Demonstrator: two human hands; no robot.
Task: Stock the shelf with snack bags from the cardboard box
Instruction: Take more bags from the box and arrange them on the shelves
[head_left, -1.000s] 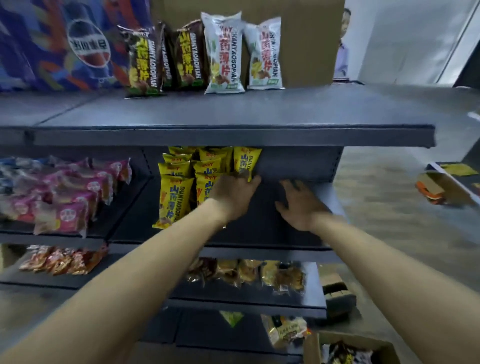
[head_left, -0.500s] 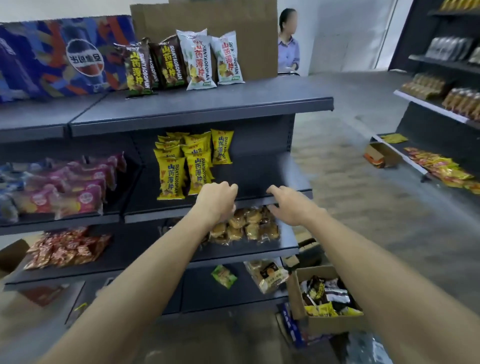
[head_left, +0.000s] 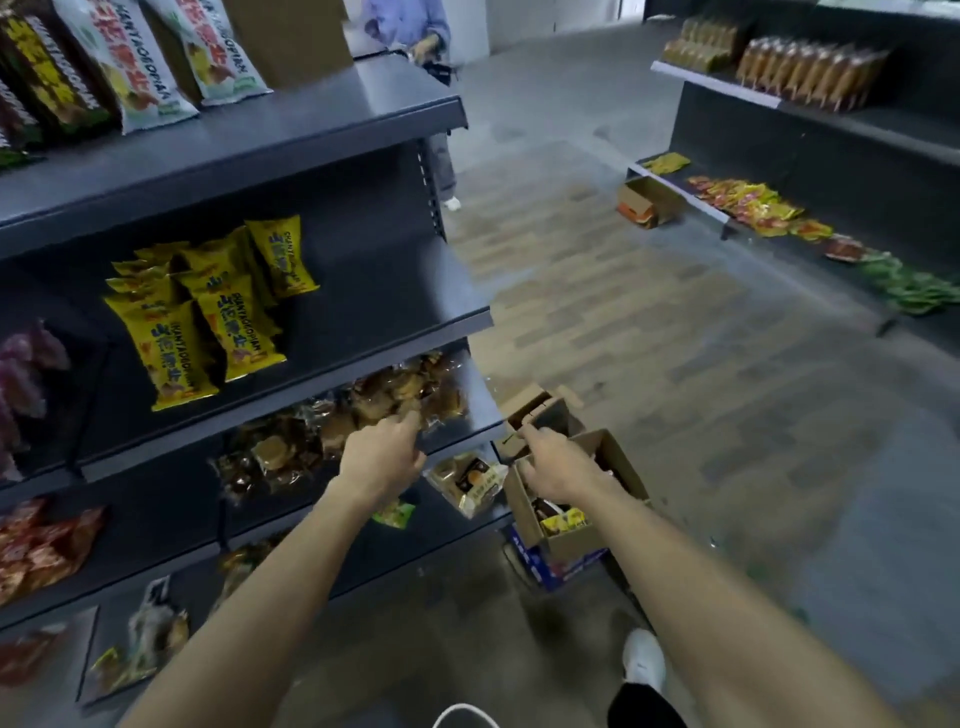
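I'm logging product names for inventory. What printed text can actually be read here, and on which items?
"SHANYAOBOPIAN": on the front yellow snack bags on the middle shelf, beside large Chinese characters too blurred to read.
"SHANYAOBOPIAN": on the white snack bags on the top shelf.
Unreadable: the print on the dark bags, the pastry packet and the cardboard box.

Shelf (head_left: 291, 130): dark grey painted metal, matt, smooth. Yellow snack bags (head_left: 218, 312): glossy plastic film, printed. Pastry packs (head_left: 395, 400) on the tier below: clear shiny plastic wrap. Cardboard box (head_left: 574, 540) on the floor, right of the shelf: plain brown corrugated paperboard, matt. Floor (head_left: 675, 364): dull grey, worn-looking, with a wood-grain patch. Far right shelf (head_left: 831, 150): same matt dark metal.
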